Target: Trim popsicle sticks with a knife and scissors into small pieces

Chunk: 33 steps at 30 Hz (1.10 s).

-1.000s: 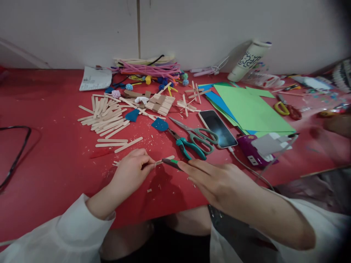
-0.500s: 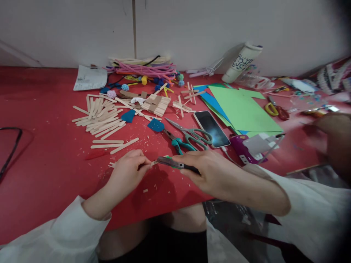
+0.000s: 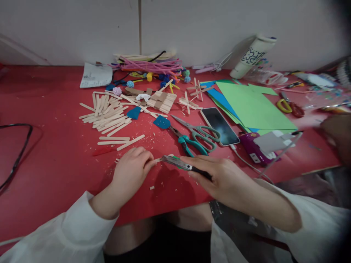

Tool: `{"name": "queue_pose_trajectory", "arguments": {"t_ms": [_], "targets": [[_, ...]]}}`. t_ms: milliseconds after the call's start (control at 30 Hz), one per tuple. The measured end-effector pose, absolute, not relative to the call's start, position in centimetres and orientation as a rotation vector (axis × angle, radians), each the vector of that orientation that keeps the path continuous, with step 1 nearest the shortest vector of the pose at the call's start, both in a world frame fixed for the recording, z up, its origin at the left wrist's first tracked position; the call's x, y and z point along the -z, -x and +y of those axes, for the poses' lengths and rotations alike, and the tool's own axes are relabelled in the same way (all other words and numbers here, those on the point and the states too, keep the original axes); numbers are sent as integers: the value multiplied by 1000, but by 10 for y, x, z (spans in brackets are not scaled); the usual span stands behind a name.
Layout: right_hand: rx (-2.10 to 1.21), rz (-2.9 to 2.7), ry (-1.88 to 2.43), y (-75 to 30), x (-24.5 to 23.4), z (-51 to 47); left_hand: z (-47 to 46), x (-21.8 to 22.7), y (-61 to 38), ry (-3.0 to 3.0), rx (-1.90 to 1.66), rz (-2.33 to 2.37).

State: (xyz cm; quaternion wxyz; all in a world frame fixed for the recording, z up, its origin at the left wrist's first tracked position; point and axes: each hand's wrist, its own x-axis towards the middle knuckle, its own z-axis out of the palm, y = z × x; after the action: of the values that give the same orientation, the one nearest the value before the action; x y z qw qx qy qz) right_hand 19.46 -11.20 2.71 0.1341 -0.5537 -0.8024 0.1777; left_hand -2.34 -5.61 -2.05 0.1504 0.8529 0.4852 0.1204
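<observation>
Between thumb and fingers, my left hand (image 3: 133, 168) pinches a thin wooden craft stick (image 3: 157, 160) above the table's front part. My right hand (image 3: 216, 171) is wrapped round a box cutter (image 3: 181, 164) with a black and green handle. Its blade points left and lies against the stick's right end, close to my left fingertips. Small wood chips (image 3: 152, 187) are scattered on the red table below. Just beyond my hands lie teal-handled pliers (image 3: 192, 144) and grey-green scissors (image 3: 203, 133).
A heap of craft sticks (image 3: 109, 113) covers the left middle. Pipe cleaners (image 3: 150, 66) lie by the wall. A phone (image 3: 220, 127), coloured paper (image 3: 255, 106), a purple power adapter (image 3: 256, 148) and a tumbler (image 3: 253, 56) are at right. Another person's arm (image 3: 336, 135) shows at the far right edge.
The view has shifted a little, so everything sits slightly further right. Both hands keep their hold on the stick and the cutter, with the blade still at the stick.
</observation>
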Motion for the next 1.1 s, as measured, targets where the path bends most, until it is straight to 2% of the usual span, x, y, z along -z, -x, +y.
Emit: {"name": "queue_pose_trajectory", "arguments": {"t_ms": [167, 367, 500, 667, 733, 800, 1000, 1100], "targets": [[-160, -2487, 1535, -202, -30, -120, -52, 19, 26, -2464, -369, 1281], [25, -2538, 1520, -202, -33, -121, -64, 24, 22, -2794, -599, 1047], [151, -2710, 1432, -199, -36, -122, -75, 26, 18, -2984, -421, 984], [316, -2948, 1352, -193, -44, -124, -76, 25, 18, -2951, -301, 993], [228, -2955, 1345, -194, -45, -121, -76, 26, 19, -2949, -295, 994], [-7, -2850, 1394, -197, -44, -115, -75, 26, 19, -2964, -304, 984], [-934, -2022, 1753, -212, -27, -108, -74, 25, 19, -2985, -393, 935], [-1249, -1626, 1801, -213, -20, -110, -73, 24, 19, -2977, -457, 952]]}}
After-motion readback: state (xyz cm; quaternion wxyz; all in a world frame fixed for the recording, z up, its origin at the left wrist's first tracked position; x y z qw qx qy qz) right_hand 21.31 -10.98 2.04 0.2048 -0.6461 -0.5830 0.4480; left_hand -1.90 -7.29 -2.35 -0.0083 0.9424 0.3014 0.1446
